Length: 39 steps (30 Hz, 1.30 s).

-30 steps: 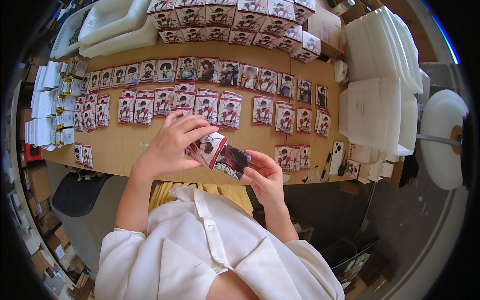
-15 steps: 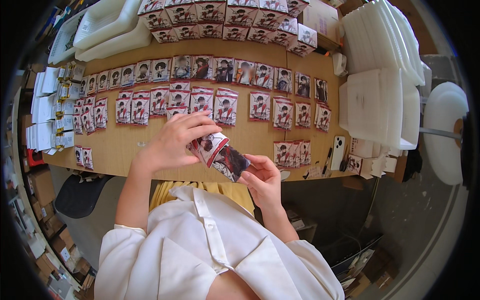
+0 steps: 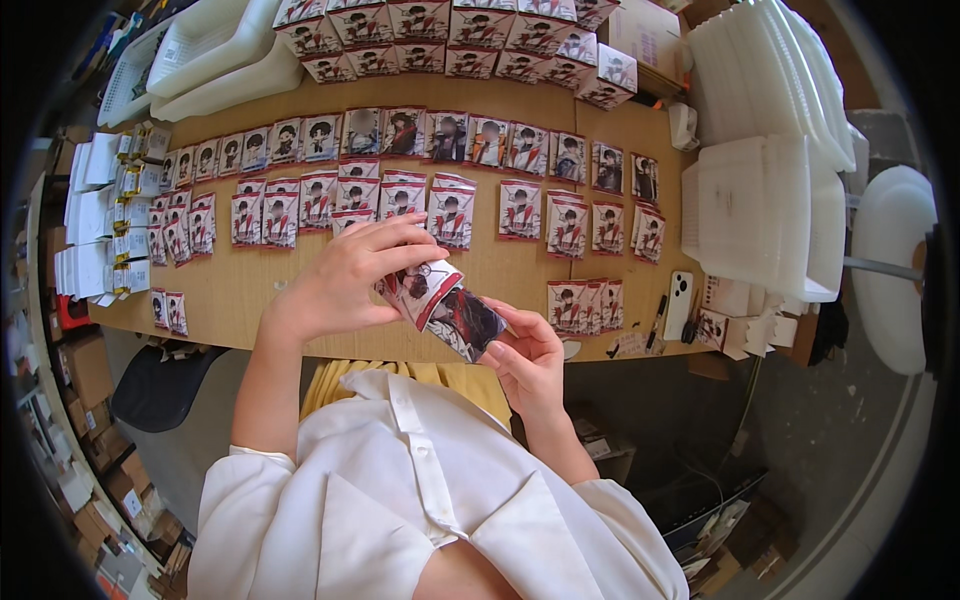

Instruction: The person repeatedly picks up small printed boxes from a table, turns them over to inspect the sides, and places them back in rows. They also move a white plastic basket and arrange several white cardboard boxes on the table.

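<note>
Above the table's near edge, my left hand [image 3: 350, 278] is closed on a white-and-red foil card packet [image 3: 421, 287]. A dark, glossy picture card [image 3: 466, 322] sticks out of the packet's lower right end, with part of it still inside. My right hand [image 3: 527, 358] pinches that card's outer corner between thumb and fingers. Packet and card slant down to the right. Just beyond my left hand lie rows of similar packets [image 3: 452, 217], some overlapping. Behind them runs a row of picture cards [image 3: 405, 135], several with dark artwork and several with cartoon figures.
Printed boxes [image 3: 420, 22] are stacked at the far edge. White plastic bins [image 3: 745, 215] stand on the right, with a white phone [image 3: 679, 298] and a black pen [image 3: 656, 320] nearby. White cartons [image 3: 95, 220] line the left edge. A dark stool [image 3: 165, 385] stands below.
The card and my right hand have shifted very slightly to the right. Both hands keep their hold, and the view has moved a little.
</note>
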{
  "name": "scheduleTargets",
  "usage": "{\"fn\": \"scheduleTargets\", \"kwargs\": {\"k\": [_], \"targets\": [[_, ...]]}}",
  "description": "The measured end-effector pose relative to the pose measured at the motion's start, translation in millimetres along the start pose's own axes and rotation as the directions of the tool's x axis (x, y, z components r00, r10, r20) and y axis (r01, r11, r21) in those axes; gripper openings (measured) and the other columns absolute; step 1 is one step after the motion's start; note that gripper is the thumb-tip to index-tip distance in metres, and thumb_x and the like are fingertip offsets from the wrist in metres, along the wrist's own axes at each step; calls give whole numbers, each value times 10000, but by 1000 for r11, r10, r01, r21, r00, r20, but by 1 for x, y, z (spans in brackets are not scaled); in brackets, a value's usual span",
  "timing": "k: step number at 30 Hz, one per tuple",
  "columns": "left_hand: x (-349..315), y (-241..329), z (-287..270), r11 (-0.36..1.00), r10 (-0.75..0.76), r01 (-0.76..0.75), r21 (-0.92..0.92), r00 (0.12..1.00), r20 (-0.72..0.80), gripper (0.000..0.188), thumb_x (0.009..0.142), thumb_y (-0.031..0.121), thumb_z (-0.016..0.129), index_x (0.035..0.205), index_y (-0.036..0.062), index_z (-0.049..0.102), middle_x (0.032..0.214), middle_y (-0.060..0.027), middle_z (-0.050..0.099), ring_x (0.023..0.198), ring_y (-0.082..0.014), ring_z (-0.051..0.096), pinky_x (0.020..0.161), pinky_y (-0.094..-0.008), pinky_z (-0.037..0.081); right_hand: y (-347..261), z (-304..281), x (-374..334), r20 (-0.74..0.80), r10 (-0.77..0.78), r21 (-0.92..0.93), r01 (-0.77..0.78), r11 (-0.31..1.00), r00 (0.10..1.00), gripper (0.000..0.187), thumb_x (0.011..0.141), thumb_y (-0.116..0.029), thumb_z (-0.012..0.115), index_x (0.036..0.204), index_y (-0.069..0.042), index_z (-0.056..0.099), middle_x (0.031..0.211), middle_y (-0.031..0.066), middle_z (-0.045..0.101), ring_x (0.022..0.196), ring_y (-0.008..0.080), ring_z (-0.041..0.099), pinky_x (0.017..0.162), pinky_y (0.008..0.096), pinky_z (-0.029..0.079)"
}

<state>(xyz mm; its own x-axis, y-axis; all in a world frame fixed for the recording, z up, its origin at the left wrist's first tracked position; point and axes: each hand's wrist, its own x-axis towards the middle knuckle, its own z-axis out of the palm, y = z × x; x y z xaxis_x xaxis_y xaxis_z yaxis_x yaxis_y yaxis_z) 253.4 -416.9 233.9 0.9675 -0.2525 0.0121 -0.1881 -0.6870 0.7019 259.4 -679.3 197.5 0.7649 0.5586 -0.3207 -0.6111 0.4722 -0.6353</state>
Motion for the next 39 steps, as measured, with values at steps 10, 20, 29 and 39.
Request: {"fn": "scheduleTargets", "kwargs": {"k": [10, 20, 29, 39], "targets": [[-11, -2, -4, 999, -34, 34, -13, 999, -8, 619, 574, 47, 778, 1173, 129, 648, 1218, -37, 611, 1318, -263, 473, 1016, -428, 414, 5, 3, 4, 23, 45, 42, -46, 998, 999, 347, 843, 144, 577, 1170, 33, 547, 1340, 258, 495, 1205, 317, 557, 945, 439, 553], [-28, -14, -12, 999, -42, 42, -12, 999, -30, 612, 576, 47, 768, 1170, 130, 644, 1221, -40, 609, 1315, -259, 470, 1009, -419, 397, 22, 6, 11, 88, 69, 69, -75, 995, 994, 332, 850, 129, 590, 1161, 17, 558, 1344, 242, 501, 1217, 312, 546, 971, 470, 526], [-54, -34, -11, 987, -141, 138, -86, 990, -24, 610, 575, 31, 765, 1167, 114, 643, 1235, -67, 605, 1330, -272, 454, 1037, -413, 412, 43, 15, 22, 76, 167, 8, -168, 986, 983, 357, 851, 112, 603, 1193, 27, 548, 1343, 215, 511, 1212, 286, 552, 969, 439, 530], [-78, -43, 15, 973, -204, 193, -128, 975, -84, 633, 614, 151, 805, 1196, 69, 572, 1198, -112, 572, 1167, -309, 535, 1001, -422, 433, 72, 36, 48, 39, 220, -329, -195, 924, 975, 468, 851, 57, 647, 1285, -10, 486, 1285, 114, 517, 1088, 181, 559, 849, 320, 561]]}}
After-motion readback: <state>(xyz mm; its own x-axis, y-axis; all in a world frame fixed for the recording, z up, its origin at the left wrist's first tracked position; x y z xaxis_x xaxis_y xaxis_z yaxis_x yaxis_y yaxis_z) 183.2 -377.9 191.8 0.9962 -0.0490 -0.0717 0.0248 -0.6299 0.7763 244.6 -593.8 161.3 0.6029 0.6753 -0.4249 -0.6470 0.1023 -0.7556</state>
